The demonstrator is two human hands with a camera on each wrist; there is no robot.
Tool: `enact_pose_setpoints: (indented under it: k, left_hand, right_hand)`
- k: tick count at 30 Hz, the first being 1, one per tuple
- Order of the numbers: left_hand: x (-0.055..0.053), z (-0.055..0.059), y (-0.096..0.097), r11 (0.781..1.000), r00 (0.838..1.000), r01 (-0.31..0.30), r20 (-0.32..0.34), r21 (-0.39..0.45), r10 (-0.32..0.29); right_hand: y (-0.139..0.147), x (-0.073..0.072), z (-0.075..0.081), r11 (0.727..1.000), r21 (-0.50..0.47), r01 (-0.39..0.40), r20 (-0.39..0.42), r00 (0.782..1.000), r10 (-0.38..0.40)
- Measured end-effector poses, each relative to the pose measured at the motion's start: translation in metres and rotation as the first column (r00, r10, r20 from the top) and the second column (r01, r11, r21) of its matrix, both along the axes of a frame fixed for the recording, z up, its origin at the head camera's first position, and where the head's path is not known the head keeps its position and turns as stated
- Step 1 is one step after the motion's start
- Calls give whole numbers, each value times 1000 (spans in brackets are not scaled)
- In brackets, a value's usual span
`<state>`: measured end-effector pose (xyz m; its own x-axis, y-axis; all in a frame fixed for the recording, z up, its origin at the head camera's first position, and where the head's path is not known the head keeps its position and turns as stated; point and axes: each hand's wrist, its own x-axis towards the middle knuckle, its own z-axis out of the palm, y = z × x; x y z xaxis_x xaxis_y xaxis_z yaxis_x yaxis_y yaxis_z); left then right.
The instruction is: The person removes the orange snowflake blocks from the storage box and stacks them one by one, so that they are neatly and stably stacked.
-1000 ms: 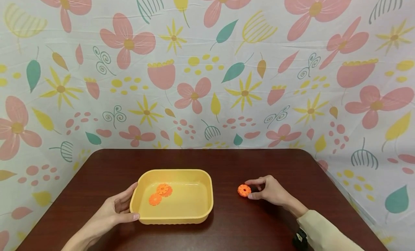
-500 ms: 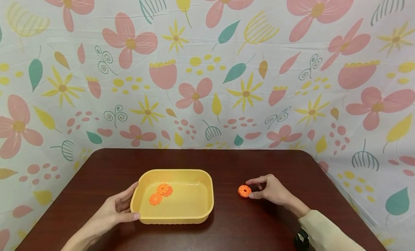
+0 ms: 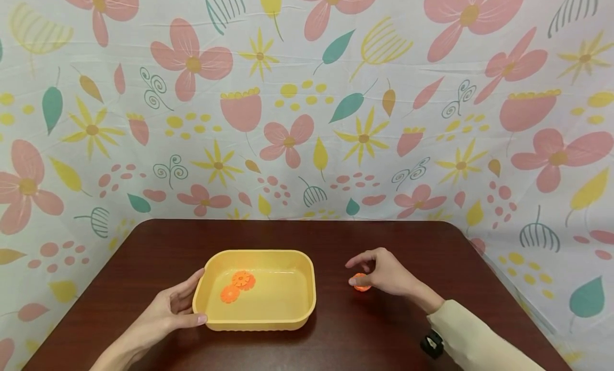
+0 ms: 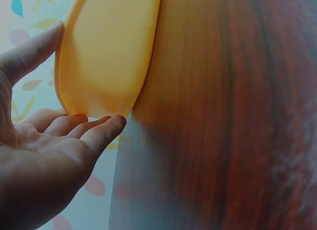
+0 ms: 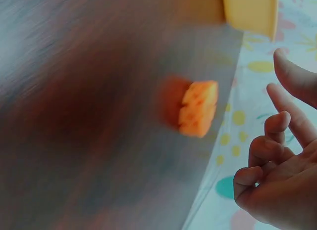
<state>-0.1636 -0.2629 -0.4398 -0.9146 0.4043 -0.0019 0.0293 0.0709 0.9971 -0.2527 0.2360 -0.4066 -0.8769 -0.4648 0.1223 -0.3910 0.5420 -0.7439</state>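
Note:
In the head view my left hand holds the left end of a yellow plastic basin, thumb at its near corner and fingers along its side. The left wrist view shows that hand with thumb and fingertips against the basin wall. Several flat orange notched discs lie inside, some overlapping. Right of the basin, a small stack of orange notched discs stands on the table. My right hand hovers over the stack, thumb partly hiding it in the head view; the right wrist view shows them apart, with nothing between thumb and fingers.
The dark red-brown table has rounded far corners. A flower-patterned cloth hangs behind and along its sides. A dark band is on the right wrist by the beige sleeve.
My right hand has let go of the orange disc stack and moved up and left over it. The stack stays where it was. My left hand and the basin have not moved.

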Motion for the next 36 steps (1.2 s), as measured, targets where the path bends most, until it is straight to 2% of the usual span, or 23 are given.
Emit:
enact_pose_setpoints:
  k: [7, 15, 24, 29, 36]
  left_hand:
    - [0, 0, 0, 1000, 1000, -8, 10, -9, 8]
    - [-2, -1, -1, 999, 1000, -19, 24, -30, 20]
    - [-3, -1, -1, 998, 999, -31, 35, -53, 33]
    - [-2, 0, 0, 997, 998, -46, 49, -61, 49]
    - [-1, 1, -2, 999, 1000, -19, 17, -42, 20]
  right_hand:
    - [-32, -4, 10, 998, 18, -60, -36, 997, 61]
    - [-71, -13, 19, 986, 36, -162, -111, 980, 165]
    - [-113, -14, 26, 976, 52, -213, -50, 975, 216]
    - [-132, -14, 20, 966, 44, -254, -37, 966, 256]
    - [-154, -15, 9, 960, 16, -280, -7, 960, 280]
